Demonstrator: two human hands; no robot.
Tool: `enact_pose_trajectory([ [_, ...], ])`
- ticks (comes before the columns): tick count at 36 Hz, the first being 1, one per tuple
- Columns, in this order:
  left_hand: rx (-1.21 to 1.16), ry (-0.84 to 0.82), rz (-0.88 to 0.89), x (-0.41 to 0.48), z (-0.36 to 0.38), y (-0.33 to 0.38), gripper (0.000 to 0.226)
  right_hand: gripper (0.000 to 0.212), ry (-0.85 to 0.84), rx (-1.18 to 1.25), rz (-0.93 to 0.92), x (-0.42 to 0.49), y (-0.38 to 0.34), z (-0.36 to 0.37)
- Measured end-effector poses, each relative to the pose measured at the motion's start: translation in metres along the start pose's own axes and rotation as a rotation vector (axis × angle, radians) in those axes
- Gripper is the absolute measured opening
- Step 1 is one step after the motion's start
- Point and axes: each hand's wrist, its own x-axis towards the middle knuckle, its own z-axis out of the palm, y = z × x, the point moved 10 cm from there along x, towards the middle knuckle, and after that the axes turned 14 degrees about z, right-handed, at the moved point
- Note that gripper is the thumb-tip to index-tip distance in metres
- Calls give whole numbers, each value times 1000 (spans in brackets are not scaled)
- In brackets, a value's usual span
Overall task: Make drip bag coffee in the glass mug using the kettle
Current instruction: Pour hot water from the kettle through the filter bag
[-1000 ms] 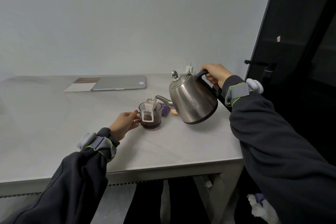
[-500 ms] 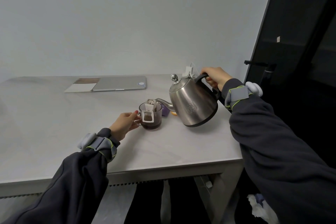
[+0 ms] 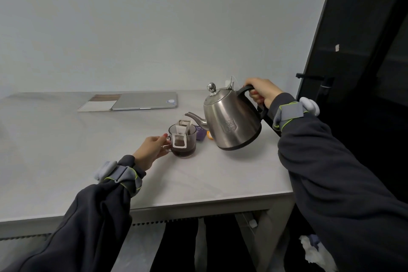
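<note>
One tilted kettle (image 3: 231,123) beside glass mug (image 3: 191,140)

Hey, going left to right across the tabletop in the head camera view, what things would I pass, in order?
notebook → laptop → glass mug → kettle → right hand, which grips the kettle's handle.

Sleeves: left sleeve (image 3: 95,216) and right sleeve (image 3: 342,172), dark charcoal, soft loose fabric.
Wrists: grey left strap (image 3: 125,175) and right strap (image 3: 289,112), lime-green edging; rounded white left pod (image 3: 104,169) and right pod (image 3: 310,106) attached.
Nails: red polish, left grip (image 3: 150,150) and right grip (image 3: 263,90).
</note>
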Motion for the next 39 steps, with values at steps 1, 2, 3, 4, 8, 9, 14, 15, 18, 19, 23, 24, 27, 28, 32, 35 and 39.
enact_pose_trajectory([
  [1, -3, 0, 1, 1, 0, 0, 28, 27, 0, -1, 5, 0, 2, 0],
  [2, -7, -2, 1, 1, 0, -1, 28, 26, -1, -2, 11, -1, 4, 0],
  [3, -8, -3, 1, 2, 0, -2, 28, 26, -3, -1, 14, -1, 6, 1],
  [4, -6, -5, 1, 2, 0, -3, 28, 27, -6, 3, 16, -1, 8, 1],
  [8, 7, -20, 4, 4, 1, -4, 27, 29, -19, 27, 26, 0, 16, 3],
  [9, 9, -23, 6, 4, 1, -4, 27, 29, -20, 29, 30, 0, 17, 4],
  [14, 14, -24, 2, 5, 0, -6, 27, 30, -22, 41, 36, 1, 18, 4],
  [15, 15, -23, 0, 5, 0, -6, 27, 30, -22, 43, 34, 1, 18, 4],
  [18, 16, -21, 0, 6, -1, -6, 27, 29, -19, 43, 28, -1, 16, 4],
  [19, 16, -19, 0, 6, -1, -6, 28, 29, -16, 43, 27, -1, 15, 3],
  [23, 24, -9, 0, 5, -1, -5, 28, 32, -11, 38, 24, -2, 14, 2],
  [24, 28, 1, 3, 6, -2, -5, 29, 31, -10, 39, 23, -3, 14, 2],
  [27, 34, 53, 15, 7, -5, -4, 31, 29, -6, 43, 19, -3, 13, 0],
  [28, 40, 67, 16, 7, -6, -4, 31, 29, -5, 44, 18, -4, 13, 0],
  [32, 46, 83, 16, 7, -7, -1, 32, 28, 0, 49, 16, -4, 13, 0],
  [35, 37, 89, 11, 7, -8, 2, 32, 28, -3, 47, 12, -3, 12, 0],
  [39, 15, 92, 7, 6, -6, 3, 31, 28, -2, 47, 6, -2, 10, 0],
])
